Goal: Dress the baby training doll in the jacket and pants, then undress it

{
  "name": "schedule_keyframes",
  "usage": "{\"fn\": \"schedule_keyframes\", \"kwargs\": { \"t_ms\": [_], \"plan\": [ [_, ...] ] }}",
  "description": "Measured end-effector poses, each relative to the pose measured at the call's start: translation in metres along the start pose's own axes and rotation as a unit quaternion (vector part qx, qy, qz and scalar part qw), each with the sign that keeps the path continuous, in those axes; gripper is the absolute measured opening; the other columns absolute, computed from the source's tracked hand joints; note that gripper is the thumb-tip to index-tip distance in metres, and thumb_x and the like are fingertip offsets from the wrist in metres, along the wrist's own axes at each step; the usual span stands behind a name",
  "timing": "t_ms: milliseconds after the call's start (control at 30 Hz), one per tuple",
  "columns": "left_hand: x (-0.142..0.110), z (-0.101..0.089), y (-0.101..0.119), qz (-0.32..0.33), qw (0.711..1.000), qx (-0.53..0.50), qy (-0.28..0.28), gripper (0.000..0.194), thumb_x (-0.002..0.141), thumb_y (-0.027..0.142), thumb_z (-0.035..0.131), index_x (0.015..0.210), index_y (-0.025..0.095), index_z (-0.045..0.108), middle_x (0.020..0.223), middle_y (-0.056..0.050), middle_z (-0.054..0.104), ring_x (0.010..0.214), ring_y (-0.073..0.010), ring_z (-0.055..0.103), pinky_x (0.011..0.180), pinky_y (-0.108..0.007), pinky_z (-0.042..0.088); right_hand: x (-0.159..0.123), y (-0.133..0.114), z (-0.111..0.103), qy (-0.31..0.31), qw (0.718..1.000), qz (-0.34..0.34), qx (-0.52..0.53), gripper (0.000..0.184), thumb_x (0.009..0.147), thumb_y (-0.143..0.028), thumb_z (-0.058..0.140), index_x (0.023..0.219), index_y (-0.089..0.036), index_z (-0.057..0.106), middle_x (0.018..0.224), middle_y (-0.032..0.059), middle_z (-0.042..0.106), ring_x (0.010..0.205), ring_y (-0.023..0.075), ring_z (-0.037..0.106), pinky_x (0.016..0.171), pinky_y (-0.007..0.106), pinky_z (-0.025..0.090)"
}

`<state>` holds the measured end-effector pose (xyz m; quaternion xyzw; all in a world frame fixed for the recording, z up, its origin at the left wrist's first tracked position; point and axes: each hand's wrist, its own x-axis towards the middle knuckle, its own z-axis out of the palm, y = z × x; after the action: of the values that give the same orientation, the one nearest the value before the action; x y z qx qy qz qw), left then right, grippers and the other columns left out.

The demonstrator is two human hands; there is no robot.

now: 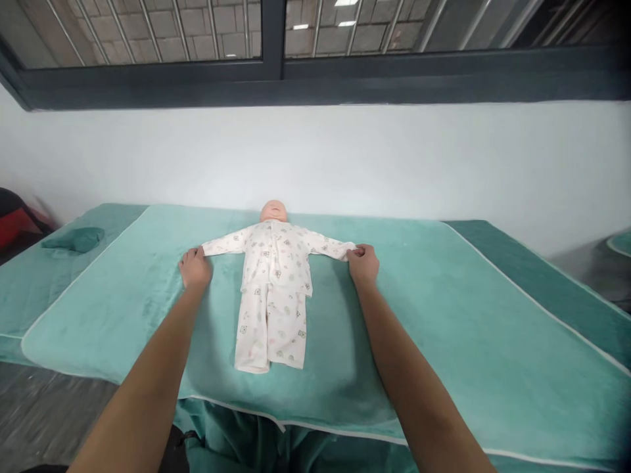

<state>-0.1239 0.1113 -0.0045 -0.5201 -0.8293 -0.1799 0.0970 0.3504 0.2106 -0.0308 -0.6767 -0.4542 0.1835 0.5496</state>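
A baby doll (274,211) lies on its back on a teal blanket (419,315), dressed in a white printed pyjama suit (273,289) with both sleeves stretched out sideways. My left hand (194,268) pinches the cuff of the sleeve on the left. My right hand (363,261) pinches the cuff of the sleeve on the right. Both hands rest on the blanket with fingers closed on the fabric. The trouser legs lie flat and straight toward me.
The blanket has a white trim and covers a table spread with a darker green cloth (537,263). A small dark green pillow (73,239) lies at the far left. A white wall and a dark-framed window (276,72) stand behind.
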Motion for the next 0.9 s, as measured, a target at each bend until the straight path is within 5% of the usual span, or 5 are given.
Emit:
{"fn": "schedule_keyframes", "kwargs": {
  "t_ms": [300,467,600,733,900],
  "plan": [
    [-0.003,-0.006,0.004,-0.030,1.000,0.002,0.000,0.062,0.094,0.010,0.036,0.156,0.008,0.043,0.124,-0.025,0.070,0.124,-0.0367,0.061,0.101,-0.048,0.042,0.005,0.002,-0.008,0.001,0.993,0.026,0.115,0.033,0.083,-0.051,0.050,0.098,-0.022,0.051,0.078,-0.0012,0.056,0.069,0.0163,0.056,0.070,0.032,0.051],
    [-0.005,-0.007,0.003,-0.030,0.999,-0.012,0.020,0.069,0.088,0.010,0.043,0.157,0.009,0.042,0.136,-0.024,0.065,0.129,-0.0367,0.057,0.104,-0.048,0.043,-0.008,-0.005,-0.004,-0.025,0.999,0.019,0.041,0.037,0.076,-0.050,0.064,0.101,-0.023,0.060,0.095,0.0070,0.068,0.091,0.0253,0.062,0.089,0.041,0.050],
    [-0.006,-0.003,0.000,0.016,0.998,-0.019,0.051,0.070,0.086,0.008,0.046,0.156,0.018,0.044,0.152,-0.017,0.052,0.128,-0.0330,0.058,0.102,-0.044,0.045,-0.010,-0.006,-0.005,-0.073,0.996,-0.015,-0.050,0.046,0.078,-0.035,0.058,0.122,-0.024,0.060,0.116,0.0104,0.070,0.106,0.0302,0.063,0.099,0.046,0.048],
    [-0.006,-0.001,0.000,0.048,0.998,-0.009,0.046,0.063,0.089,0.006,0.043,0.148,0.023,0.052,0.150,-0.015,0.052,0.112,-0.0290,0.065,0.094,-0.041,0.047,-0.008,-0.004,-0.003,-0.076,0.994,-0.055,-0.055,0.060,0.079,-0.028,0.053,0.139,-0.022,0.051,0.142,0.0126,0.060,0.128,0.0309,0.056,0.111,0.046,0.043],
    [-0.006,-0.005,0.004,0.095,0.995,0.004,0.030,0.051,0.090,0.005,0.041,0.133,0.018,0.066,0.144,-0.015,0.056,0.117,-0.0300,0.061,0.097,-0.041,0.045,-0.013,-0.004,-0.001,-0.056,0.991,-0.056,-0.105,0.057,0.086,-0.030,0.049,0.140,-0.014,0.049,0.154,0.0211,0.046,0.138,0.0337,0.049,0.117,0.048,0.037]
  ]
}}
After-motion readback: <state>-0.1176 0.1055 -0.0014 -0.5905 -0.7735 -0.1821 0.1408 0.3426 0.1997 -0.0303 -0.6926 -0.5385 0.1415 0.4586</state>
